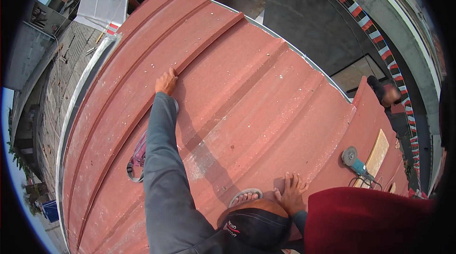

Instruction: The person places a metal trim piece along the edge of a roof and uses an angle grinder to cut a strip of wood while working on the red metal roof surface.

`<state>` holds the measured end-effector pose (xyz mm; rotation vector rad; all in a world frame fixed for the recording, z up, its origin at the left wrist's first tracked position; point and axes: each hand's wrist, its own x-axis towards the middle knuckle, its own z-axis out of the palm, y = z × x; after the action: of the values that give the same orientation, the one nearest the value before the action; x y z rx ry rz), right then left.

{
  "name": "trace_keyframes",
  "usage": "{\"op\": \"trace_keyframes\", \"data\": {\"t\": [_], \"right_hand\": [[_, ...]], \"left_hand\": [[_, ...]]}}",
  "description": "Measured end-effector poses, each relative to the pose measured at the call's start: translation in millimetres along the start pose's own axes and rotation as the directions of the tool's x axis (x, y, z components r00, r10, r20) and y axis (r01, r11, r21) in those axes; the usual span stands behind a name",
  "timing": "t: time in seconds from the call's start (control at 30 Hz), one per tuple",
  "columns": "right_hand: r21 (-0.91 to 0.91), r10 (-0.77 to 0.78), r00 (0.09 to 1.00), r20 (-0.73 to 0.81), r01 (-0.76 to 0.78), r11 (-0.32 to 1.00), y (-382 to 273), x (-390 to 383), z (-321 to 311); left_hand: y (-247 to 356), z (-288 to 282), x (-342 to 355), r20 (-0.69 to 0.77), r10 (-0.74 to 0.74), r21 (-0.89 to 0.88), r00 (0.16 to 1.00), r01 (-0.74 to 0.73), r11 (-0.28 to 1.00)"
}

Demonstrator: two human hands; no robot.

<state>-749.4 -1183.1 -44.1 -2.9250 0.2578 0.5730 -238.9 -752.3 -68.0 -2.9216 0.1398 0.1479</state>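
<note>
My left hand (166,82), at the end of a stretched grey sleeve, lies on a raised rib (209,40) of the red metal roof (247,78). Its fingers are curled over the rib's edge. Low in the view, my right hand (291,193) rests palm down on the roof sheet, fingers spread, holding nothing. Beside it are a bent knee, dark shorts and a sandalled foot (244,197). A teal angle grinder (357,163) with its disc lies to the right of that hand, next to a wooden board (375,156). Dark red cloth (365,221) hides part of my right arm.
A purple strapped item (137,156) lies against a rib left of my arm. Small debris dots the sheets. Metal edging (304,57) marks the far roof edge, with a lower paved area beyond. Another person (390,95) is at the right edge, near red-and-white bunting (380,45).
</note>
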Motion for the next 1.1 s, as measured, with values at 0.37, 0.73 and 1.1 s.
{"op": "trace_keyframes", "data": {"t": [0.37,0.73,1.1], "right_hand": [[0.014,0.026,1.000,-0.017,-0.026,1.000,-0.6,-0.2,1.3],[-0.019,0.037,0.999,-0.025,-0.037,0.999,-3.0,1.8,-1.5],[0.031,0.037,0.999,0.020,-0.038,0.999,0.4,1.7,0.7]], "left_hand": [[-19.7,-47.1,1.1,-0.196,0.135,0.027,0.971,-0.133,0.991],[-17.2,-9.1,5.3,-0.174,0.141,0.062,0.975,-0.132,0.989],[43.0,-39.1,-19.5,-0.164,-0.042,-0.139,0.986,0.019,0.990]]}}
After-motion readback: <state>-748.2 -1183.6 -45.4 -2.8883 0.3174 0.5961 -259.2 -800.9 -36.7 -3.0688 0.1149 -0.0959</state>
